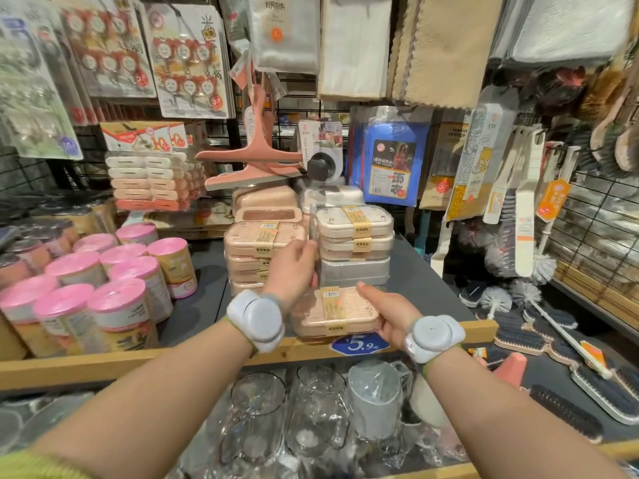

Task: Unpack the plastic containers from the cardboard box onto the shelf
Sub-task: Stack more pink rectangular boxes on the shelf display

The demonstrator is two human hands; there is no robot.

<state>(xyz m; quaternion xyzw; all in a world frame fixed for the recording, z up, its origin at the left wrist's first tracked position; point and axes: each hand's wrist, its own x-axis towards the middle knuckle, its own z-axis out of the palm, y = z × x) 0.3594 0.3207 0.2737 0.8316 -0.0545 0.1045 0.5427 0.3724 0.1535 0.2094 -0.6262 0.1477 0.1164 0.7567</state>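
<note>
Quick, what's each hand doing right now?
Left hand: fingers against the stack of white plastic containers; grip cannot be told.
Right hand: holding the pink rectangular plastic container.

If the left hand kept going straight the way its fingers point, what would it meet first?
Probably the white stack of containers: the left hand points up and away, fingertips already at the stack's left edge, beside the pink stack. Depth is uncertain in this single view.
</note>
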